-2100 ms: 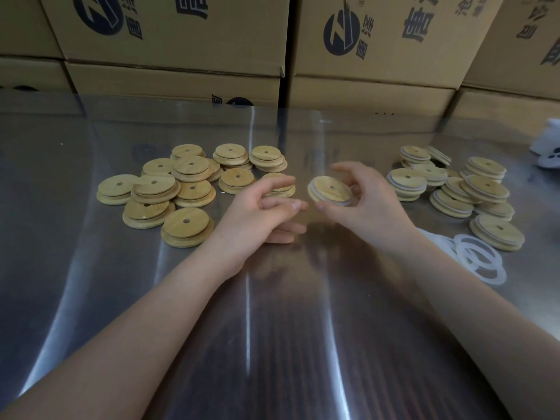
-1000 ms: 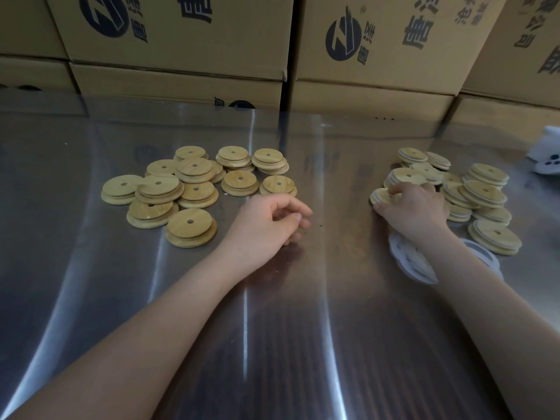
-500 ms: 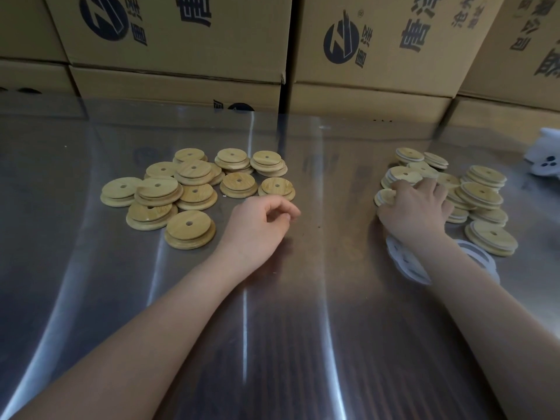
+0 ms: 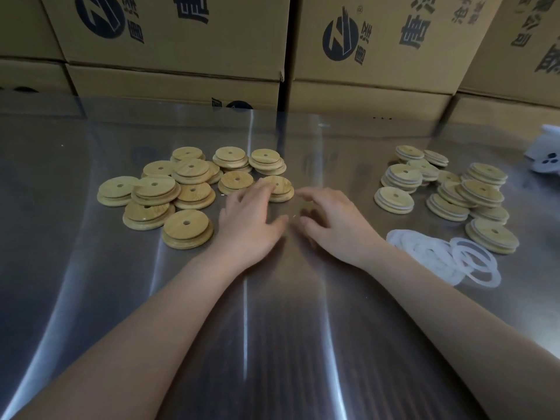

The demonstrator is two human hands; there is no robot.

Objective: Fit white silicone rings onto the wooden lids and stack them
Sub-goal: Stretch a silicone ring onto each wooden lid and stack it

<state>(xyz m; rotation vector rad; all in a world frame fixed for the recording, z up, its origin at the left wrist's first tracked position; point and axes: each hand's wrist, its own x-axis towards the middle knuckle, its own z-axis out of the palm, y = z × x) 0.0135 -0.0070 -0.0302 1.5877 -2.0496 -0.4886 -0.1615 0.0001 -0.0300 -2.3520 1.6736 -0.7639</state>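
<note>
1. Your left hand [image 4: 248, 219], fingers spread, touches a bare lid [image 4: 285, 189] at centre frame.
2. Your right hand [image 4: 333, 225] hovers beside it, loose and empty.
3. Rings [image 4: 424, 251] lie at right, below the ringed lids [image 4: 394, 198].

Stacked cardboard boxes [image 4: 169, 40] fill the top of the frame from left to right, printed with dark blue round logos and Chinese characters. Below them a shiny brushed-metal surface [image 4: 272, 344] takes up the rest of the frame, streaked with pale curved reflections. At the right edge, in the upper half, a white object [image 4: 545, 154] with three small dark holes lies on the surface, partly cut off.
</note>
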